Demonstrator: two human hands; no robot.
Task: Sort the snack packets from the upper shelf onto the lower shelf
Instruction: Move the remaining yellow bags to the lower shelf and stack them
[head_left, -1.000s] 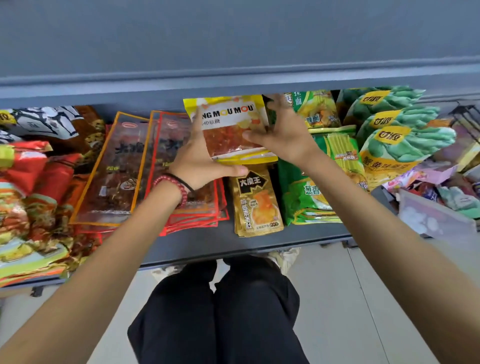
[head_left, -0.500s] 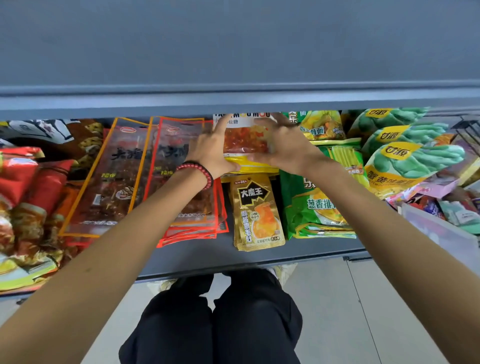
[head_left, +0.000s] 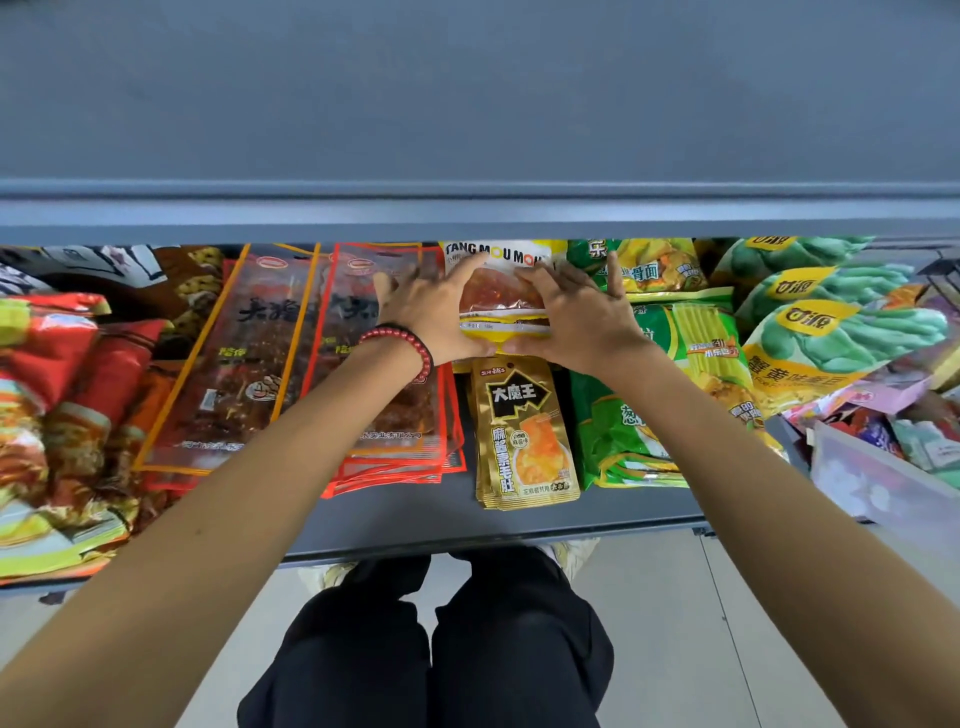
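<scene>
A yellow snack packet (head_left: 501, 304) with a clear window and white top label lies at the back of the grey lower shelf (head_left: 415, 514), above a stack of gold packets (head_left: 524, 431). My left hand (head_left: 431, 306), with a red bead bracelet at the wrist, lies on its left side with fingers spread and straight. My right hand (head_left: 576, 312) mirrors it on the right side. Both thumbs press against the packet's lower edge. The upper shelf (head_left: 467, 208) spans the top of the view and hides the back of the lower shelf.
Red-edged clear packets (head_left: 415, 415) and an orange-edged one (head_left: 234, 364) lie left of the hands, with a pile of red bags (head_left: 52, 389) at far left. Green packets (head_left: 608, 431) and green pea bags (head_left: 841, 338) lie right. A clear plastic bin (head_left: 883, 483) stands at lower right.
The yellow packet has gone from being held up in front of the shelf to lying flat at the back of the lower shelf. Both hands moved forward with it.
</scene>
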